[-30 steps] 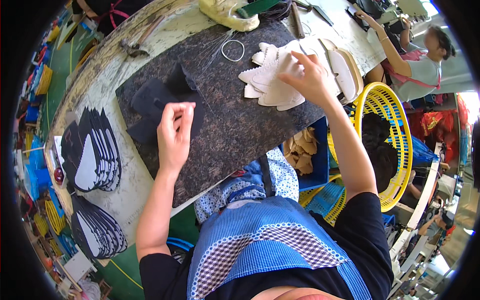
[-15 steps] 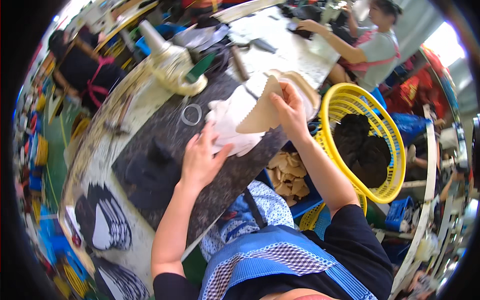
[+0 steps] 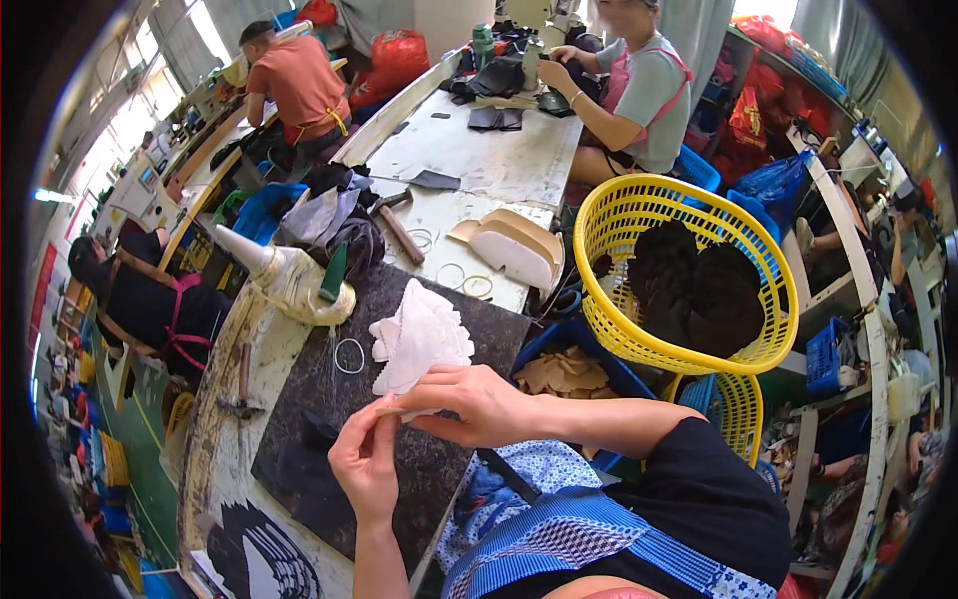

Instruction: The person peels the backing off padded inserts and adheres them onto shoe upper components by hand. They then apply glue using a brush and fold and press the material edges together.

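My left hand (image 3: 369,464) and my right hand (image 3: 474,404) meet over the near part of a dark work board (image 3: 429,479). Both are closed, pinching a thin, light-coloured cut piece (image 3: 411,412) between the fingertips. Most of that piece is hidden behind the fingers, with only a pale edge showing. Just beyond my right hand, a loose stack of whitish pieces with toothed edges (image 3: 424,334) lies on the board. A clear ring (image 3: 349,356) rests left of the stack.
Beyond the board are a cream glue pot (image 3: 319,299) with a cone, a hammer (image 3: 399,232) and stacked beige pieces (image 3: 514,250). A yellow basket (image 3: 589,290) with dark pieces stands right, above a blue bin (image 3: 529,349) of tan pieces. A co-worker (image 3: 649,100) sits across the table.
My right hand has brought the toothed beige piece down and left to my left hand. My left hand, previously spread by the white stack, has come nearer and closed. The view has shifted.
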The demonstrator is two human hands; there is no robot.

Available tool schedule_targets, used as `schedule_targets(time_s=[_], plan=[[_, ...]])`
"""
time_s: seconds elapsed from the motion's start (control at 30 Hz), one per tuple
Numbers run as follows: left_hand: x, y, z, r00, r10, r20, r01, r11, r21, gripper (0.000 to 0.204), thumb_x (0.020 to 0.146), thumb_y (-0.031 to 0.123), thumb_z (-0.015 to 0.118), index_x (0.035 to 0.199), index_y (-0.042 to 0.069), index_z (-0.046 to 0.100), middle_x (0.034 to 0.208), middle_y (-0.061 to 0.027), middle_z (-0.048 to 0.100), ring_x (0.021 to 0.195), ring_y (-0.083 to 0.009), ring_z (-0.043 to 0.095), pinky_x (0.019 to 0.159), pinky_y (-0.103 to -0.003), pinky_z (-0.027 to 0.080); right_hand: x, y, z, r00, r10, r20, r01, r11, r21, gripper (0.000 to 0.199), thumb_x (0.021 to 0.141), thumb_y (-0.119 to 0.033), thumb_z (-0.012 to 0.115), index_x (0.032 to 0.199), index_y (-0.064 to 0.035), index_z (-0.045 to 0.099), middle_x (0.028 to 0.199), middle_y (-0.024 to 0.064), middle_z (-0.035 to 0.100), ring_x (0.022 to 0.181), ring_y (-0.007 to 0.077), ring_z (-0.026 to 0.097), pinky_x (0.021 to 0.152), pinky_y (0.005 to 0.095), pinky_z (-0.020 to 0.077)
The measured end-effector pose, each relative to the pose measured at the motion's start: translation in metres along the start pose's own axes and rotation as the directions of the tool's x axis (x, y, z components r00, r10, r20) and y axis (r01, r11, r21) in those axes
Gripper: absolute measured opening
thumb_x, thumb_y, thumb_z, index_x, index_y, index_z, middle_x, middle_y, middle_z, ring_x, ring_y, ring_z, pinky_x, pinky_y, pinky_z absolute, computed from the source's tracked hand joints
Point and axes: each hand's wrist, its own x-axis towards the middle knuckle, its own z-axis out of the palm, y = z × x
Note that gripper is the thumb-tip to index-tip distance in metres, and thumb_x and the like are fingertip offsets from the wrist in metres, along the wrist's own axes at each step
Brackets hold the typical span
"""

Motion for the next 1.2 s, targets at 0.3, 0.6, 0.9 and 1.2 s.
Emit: schedule_targets(time_s=[0.3, 0.6, 0.9, 1.2], plan=[[-0.004, 0.009, -0.016, 0.989, -0.111, 0.095, 0.132, 0.959, -0.252, 0.024, 0.095, 0.003, 0.057, 0.117, -0.006, 0.058, 0.107, -0.0128, 0.066, 0.097, -0.0141, 0.064, 0.087, -0.028, 0.054, 0.006, 0.006, -0.005, 0.952, 0.257, -0.168, -0.201, 0.936, 0.29, 0.019, 0.101, -0.011, 0.047, 0.087, -0.0015, 0.056, 0.067, 0.001, 0.05, 0.064, 0.0089, 0.045, 0.058, 0.0262, 0.0396], [-0.016, 0.014, -0.033, 0.994, -0.106, -0.034, 0.107, 0.994, 0.004, 0.016, 0.1, 0.013, 0.056, 0.098, -0.002, 0.061, 0.102, -0.0096, 0.069, 0.085, -0.0112, 0.065, 0.074, -0.025, 0.056, 0.009, 0.018, -0.013, 0.851, 0.443, 0.282, -0.517, 0.61, 0.601, 0.035, 0.1, -0.026, 0.056, 0.074, -0.0028, 0.053, 0.069, -0.0014, 0.054, 0.066, 0.0065, 0.048, 0.057, 0.0269, 0.0392], [-0.048, 0.014, -0.067, 0.99, -0.087, -0.107, 0.107, 0.976, 0.189, 0.018, 0.099, 0.013, 0.058, 0.095, -0.004, 0.062, 0.081, -0.0083, 0.068, 0.074, -0.0124, 0.066, 0.071, -0.028, 0.057, 0.056, -0.015, 0.057, 0.782, 0.162, 0.601, -0.537, 0.665, 0.519, 0.02, 0.092, -0.018, 0.067, 0.098, 0.0008, 0.067, 0.082, 0.0006, 0.065, 0.077, 0.0061, 0.057, 0.07, 0.0247, 0.0488], [-0.083, 0.031, -0.123, 0.857, -0.391, 0.337, 0.425, 0.905, -0.03, 0.016, 0.091, 0.008, 0.068, 0.103, 0.002, 0.061, 0.078, -0.0061, 0.07, 0.071, -0.0121, 0.068, 0.066, -0.026, 0.054, 0.089, -0.067, 0.064, 0.508, -0.049, 0.86, -0.38, 0.884, 0.274, 0.014, 0.079, -0.01, 0.067, 0.083, 0.0031, 0.068, 0.066, 0.0105, 0.065, 0.06, 0.016, 0.062, 0.057, 0.0317, 0.0487]])
